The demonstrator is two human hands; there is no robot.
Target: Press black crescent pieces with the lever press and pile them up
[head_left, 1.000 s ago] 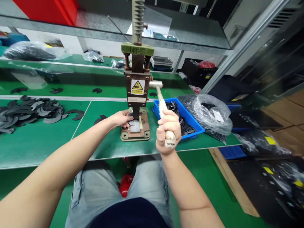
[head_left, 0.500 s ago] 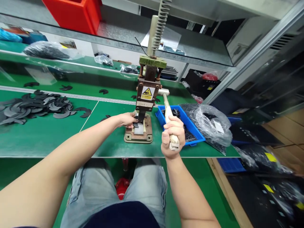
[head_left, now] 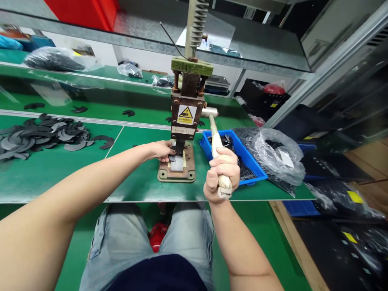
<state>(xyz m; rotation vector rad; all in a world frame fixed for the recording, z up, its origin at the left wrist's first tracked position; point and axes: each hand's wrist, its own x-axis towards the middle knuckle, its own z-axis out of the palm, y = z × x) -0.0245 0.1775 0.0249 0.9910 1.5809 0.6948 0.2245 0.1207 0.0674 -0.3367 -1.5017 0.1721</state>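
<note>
A hand press (head_left: 187, 91) with a spring on top stands upright on the green bench, a yellow warning label on its front. My left hand (head_left: 162, 151) reaches to its base (head_left: 190, 163) from the left. Its fingers are closed on a small dark curved piece (head_left: 172, 158), which lies beside the lower end of the ram; the piece is partly hidden by the fingers. On the right, my right hand (head_left: 223, 171) is wrapped around the tape-covered lever handle (head_left: 216, 139) of the press. The handle points down and towards me.
A pile of dark curved pieces (head_left: 45, 137) lies on the bench at the left. Right of the press stands a blue tray (head_left: 256, 178) with dark parts, with a clear plastic bag (head_left: 279, 155) beside it. A red bin (head_left: 87, 12) sits on the shelf above.
The lever handle's end, with my right hand on it, sits slightly lower and nearer me. My left hand stays at the press base with the dark piece. The whole view has shifted a little.
</note>
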